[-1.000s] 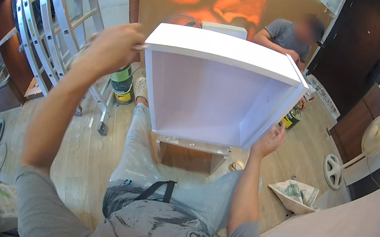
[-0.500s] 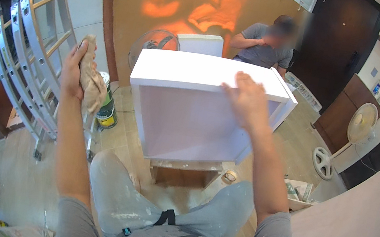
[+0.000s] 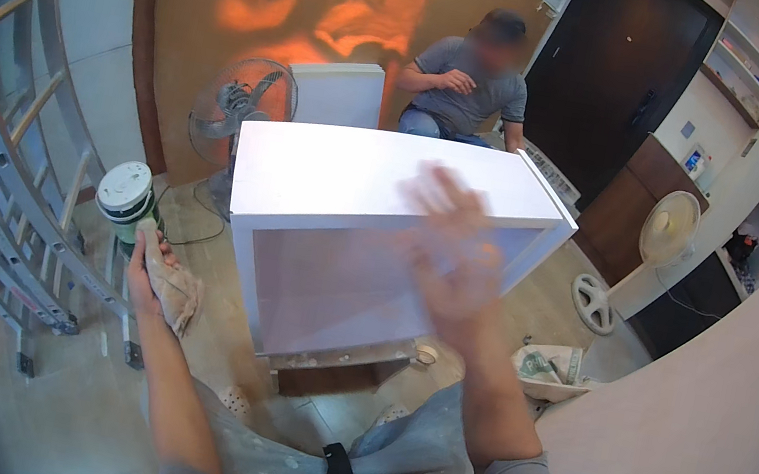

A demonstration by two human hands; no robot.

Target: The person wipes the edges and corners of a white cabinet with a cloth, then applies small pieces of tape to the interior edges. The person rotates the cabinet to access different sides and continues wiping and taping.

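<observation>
In front of me a white open-fronted cabinet box (image 3: 330,172) rests on a low wooden stand (image 3: 344,380), with its hollow side toward me. My right hand (image 3: 452,255) is over the near edge of its top. Motion smears this hand, but its fingers look stretched out with nothing in them; I cannot tell whether it touches the panel. Left of the box, my left hand (image 3: 146,275) grips a crumpled beige rag (image 3: 173,287), apart from the box.
Folded aluminium ladders (image 3: 36,166) stand at left, beside a lidded paint bucket (image 3: 126,190). Behind the box are a fan (image 3: 238,106), another white panel (image 3: 339,93) and a seated person (image 3: 468,80). A pedestal fan (image 3: 670,232) and a tray with a bag (image 3: 551,369) are at right.
My left hand has lowered with the rag. My right hand has shifted slightly left and down across the top's near edge. The view has turned rightward; the other person's hand has lowered.
</observation>
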